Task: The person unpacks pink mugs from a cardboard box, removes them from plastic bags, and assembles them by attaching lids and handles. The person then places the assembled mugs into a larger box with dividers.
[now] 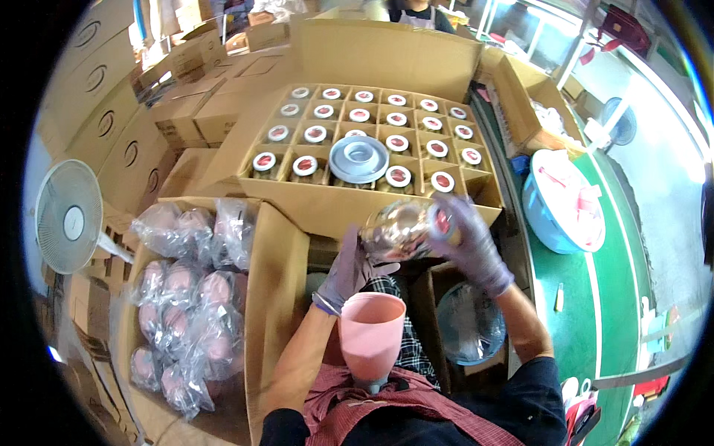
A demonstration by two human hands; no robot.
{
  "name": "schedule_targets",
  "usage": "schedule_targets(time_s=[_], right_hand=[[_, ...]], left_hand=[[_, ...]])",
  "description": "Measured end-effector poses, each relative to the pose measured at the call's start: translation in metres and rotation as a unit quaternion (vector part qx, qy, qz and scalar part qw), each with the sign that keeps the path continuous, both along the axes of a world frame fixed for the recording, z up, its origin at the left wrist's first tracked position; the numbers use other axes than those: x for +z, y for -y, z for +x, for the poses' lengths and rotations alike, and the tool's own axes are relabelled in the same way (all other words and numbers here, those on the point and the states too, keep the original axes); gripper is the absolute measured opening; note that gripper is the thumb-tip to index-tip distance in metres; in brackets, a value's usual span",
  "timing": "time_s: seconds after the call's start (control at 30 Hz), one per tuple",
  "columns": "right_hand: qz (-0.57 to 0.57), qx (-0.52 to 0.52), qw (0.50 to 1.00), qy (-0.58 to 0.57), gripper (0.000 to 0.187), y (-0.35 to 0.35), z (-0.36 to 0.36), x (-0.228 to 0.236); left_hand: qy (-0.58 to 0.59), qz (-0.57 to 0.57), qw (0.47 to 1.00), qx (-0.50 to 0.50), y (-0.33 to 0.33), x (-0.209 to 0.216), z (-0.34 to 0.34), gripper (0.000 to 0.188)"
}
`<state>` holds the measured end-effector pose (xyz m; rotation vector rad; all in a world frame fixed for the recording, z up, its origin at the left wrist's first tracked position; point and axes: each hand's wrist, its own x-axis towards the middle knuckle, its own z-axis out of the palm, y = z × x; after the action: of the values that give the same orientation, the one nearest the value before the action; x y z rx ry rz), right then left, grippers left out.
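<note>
A shiny silver vacuum-flask liner [398, 232] is held tilted sideways above my lap, slightly blurred. My left hand [351, 269], in a thin purple glove, grips its left end. My right hand [470, 245], gloved the same way, is closed round its other end, where a red-and-white top shows. Below, between my forearms, a pink tapered plastic shell [372, 331] stands in my lap with its wide mouth up. In front, a divided carton [349, 204] holds several liners with white-and-red tops. Stacked pale blue plastic rings [358, 158] rest on them.
At left, an open carton [279, 253] holds several pink parts in clear bags [178, 323]. A blue basin [547, 215] stands on the green table [569, 334] at right. A plastic-lined round tub [470, 323] sits beside my right knee. A fan [71, 215] stands far left. Another person [418, 16] is at the back.
</note>
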<state>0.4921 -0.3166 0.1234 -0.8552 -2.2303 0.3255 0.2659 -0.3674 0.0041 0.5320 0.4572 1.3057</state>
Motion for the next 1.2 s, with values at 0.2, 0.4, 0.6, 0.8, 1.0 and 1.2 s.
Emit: schedule_targets(time_s=[0.2,0.4,0.6,0.8,1.0,1.2], right_hand=[[0.007,0.111,0.993,-0.034,0.080,0.040,-0.063,-0.107],[-0.290,0.262,0.917,-0.075,0.045,0.041,-0.039,-0.111],[-0.445,0.133,0.874,-0.139,0.043,0.046,-0.029,-0.140],[-0.506,0.116,0.844,-0.133,0.043,0.049,-0.041,-0.161],[-0.524,0.111,0.837,-0.113,0.043,0.047,-0.045,-0.169],[-0.518,0.141,0.839,-0.095,0.042,0.032,-0.048,-0.159]], left_hand=[[0.032,-0.032,0.995,0.084,-0.002,-0.032,-0.043,0.065],[-0.259,0.045,0.953,0.149,0.019,-0.061,-0.086,0.061],[-0.522,0.157,0.836,-0.068,0.055,-0.045,-0.080,0.085],[-0.600,0.257,0.715,-0.251,0.041,-0.047,-0.085,0.072],[-0.826,0.181,0.419,-0.332,0.033,-0.021,-0.051,0.054],[-0.588,0.245,0.681,-0.362,0.029,-0.062,-0.076,0.036]])
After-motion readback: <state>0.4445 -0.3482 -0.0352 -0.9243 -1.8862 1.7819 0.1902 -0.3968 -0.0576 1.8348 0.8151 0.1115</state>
